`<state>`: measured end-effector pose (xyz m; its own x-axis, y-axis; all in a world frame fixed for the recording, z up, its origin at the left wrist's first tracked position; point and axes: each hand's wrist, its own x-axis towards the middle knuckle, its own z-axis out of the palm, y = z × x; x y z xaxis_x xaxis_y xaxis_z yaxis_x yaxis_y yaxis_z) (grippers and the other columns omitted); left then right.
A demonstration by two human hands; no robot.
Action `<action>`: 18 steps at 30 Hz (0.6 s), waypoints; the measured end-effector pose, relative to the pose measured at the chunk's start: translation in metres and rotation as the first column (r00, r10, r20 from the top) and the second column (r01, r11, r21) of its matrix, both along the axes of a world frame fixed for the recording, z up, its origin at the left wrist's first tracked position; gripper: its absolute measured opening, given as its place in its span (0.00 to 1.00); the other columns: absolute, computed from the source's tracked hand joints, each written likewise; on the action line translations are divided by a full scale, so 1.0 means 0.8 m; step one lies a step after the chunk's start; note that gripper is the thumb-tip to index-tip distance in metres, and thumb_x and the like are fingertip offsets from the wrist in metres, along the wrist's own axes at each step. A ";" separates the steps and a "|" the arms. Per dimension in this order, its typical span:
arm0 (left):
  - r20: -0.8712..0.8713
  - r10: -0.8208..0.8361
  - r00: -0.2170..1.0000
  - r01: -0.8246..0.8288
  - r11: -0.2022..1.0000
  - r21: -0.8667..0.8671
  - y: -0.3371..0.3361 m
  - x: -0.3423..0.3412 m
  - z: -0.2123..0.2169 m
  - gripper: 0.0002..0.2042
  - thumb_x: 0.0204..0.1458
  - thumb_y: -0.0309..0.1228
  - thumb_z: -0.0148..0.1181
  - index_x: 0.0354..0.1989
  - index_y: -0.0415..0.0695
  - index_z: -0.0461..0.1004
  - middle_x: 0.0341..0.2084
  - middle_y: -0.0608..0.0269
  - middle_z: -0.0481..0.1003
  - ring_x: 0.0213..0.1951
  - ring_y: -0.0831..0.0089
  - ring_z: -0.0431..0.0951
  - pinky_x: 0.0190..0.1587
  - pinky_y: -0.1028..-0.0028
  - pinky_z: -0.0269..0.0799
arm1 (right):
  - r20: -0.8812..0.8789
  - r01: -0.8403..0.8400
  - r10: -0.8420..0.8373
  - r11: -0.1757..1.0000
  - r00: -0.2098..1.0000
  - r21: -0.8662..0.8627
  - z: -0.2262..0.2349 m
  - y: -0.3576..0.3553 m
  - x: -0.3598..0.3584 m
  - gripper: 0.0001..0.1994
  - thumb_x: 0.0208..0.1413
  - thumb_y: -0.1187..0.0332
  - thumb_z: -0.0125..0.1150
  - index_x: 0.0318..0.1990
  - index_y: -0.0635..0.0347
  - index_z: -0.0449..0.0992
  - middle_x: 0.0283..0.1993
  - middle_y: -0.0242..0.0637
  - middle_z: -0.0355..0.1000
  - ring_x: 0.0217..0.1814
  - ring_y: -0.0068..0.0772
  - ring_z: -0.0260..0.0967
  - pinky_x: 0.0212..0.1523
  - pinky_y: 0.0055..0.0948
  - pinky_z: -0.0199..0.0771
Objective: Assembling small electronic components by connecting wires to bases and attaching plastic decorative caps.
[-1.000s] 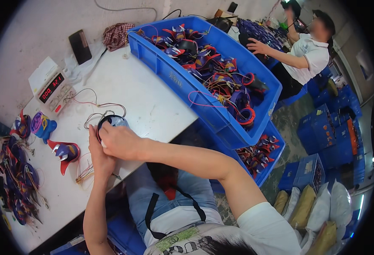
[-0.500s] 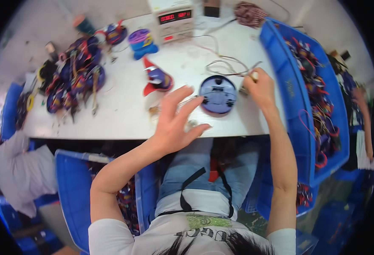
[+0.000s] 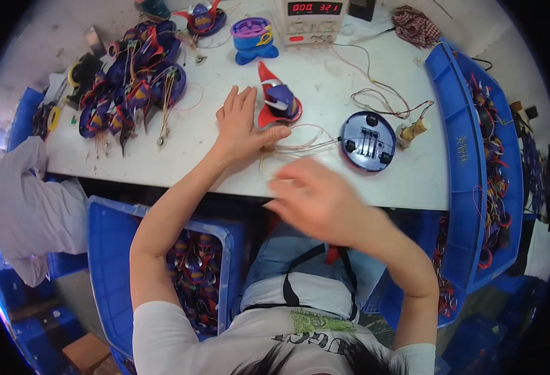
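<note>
**Resting left hand (image 3: 240, 128) beside winged piece (image 3: 281, 101); blurring right hand (image 3: 322, 203) near bench (image 3: 222, 194) edge**

Left hand is lying palm down on the bench, fingers stretching out, not visibly clenching anything; its thumb is pointing right, just under the winged piece's lower red wing; right hand is hovering around the front edge, fingers partly curling, grasp impossible to tell through the blur; winged piece, red and purple, is sitting left of centre; round dark-blue housing (image 3: 367, 141) is lying to its right, inner side facing up; thin wires (image 3: 306, 149) are running from the housing's left edge toward the left hand; tan cylindrical item (image 3: 411, 132) is standing just beside the housing, looped leads (image 3: 378, 100) trailing near it.

Handling well, as I'm judging it: keeping the wires slack; steadying with light left-hand pressure; picking strands up by their insulation, not tugging at the housing end; keeping fingers and forearm clear of the looped leads, since snagging would be dragging the tan item.

Hard to make out: left palm is hiding whatever is lying under it; thumb-to-wire contact is staying unclear; right fingertips are smearing; wire ends near the left hand are getting lost against the white top; power supply (image 3: 314, 22) is being cut off at the upper border; pieces in the heap (image 3: 131, 94) at left are overlapping too much for counting.
</note>
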<state>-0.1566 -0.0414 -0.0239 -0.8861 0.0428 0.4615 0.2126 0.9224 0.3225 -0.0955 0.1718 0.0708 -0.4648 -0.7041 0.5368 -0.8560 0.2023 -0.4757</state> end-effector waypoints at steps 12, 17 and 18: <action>0.103 -0.366 0.925 0.236 0.764 0.601 0.023 -0.041 0.032 0.36 0.40 0.46 0.67 0.56 0.40 0.64 0.47 0.52 0.72 0.47 0.57 0.70 0.55 0.58 0.60 | -0.358 0.435 -0.281 0.759 0.890 0.484 -0.069 -0.083 -0.036 0.11 0.45 0.73 0.55 0.37 0.70 0.72 0.37 0.50 0.65 0.33 0.38 0.61 0.33 0.27 0.65; 0.127 -0.365 0.922 0.081 0.502 0.861 0.042 -0.028 0.038 0.27 0.44 0.37 0.64 0.53 0.39 0.66 0.43 0.55 0.74 0.43 0.63 0.73 0.49 0.67 0.66 | -0.160 0.389 -0.354 0.835 0.921 0.389 -0.088 -0.074 -0.048 0.10 0.47 0.72 0.55 0.35 0.71 0.73 0.34 0.49 0.66 0.34 0.42 0.64 0.33 0.31 0.68; 0.118 -0.353 0.928 0.029 0.384 0.923 0.044 -0.024 0.040 0.25 0.45 0.34 0.63 0.52 0.39 0.67 0.43 0.55 0.74 0.42 0.65 0.73 0.48 0.70 0.68 | -0.084 0.363 -0.358 0.860 0.930 0.358 -0.088 -0.073 -0.050 0.10 0.48 0.72 0.56 0.35 0.71 0.73 0.33 0.49 0.66 0.34 0.43 0.65 0.33 0.32 0.68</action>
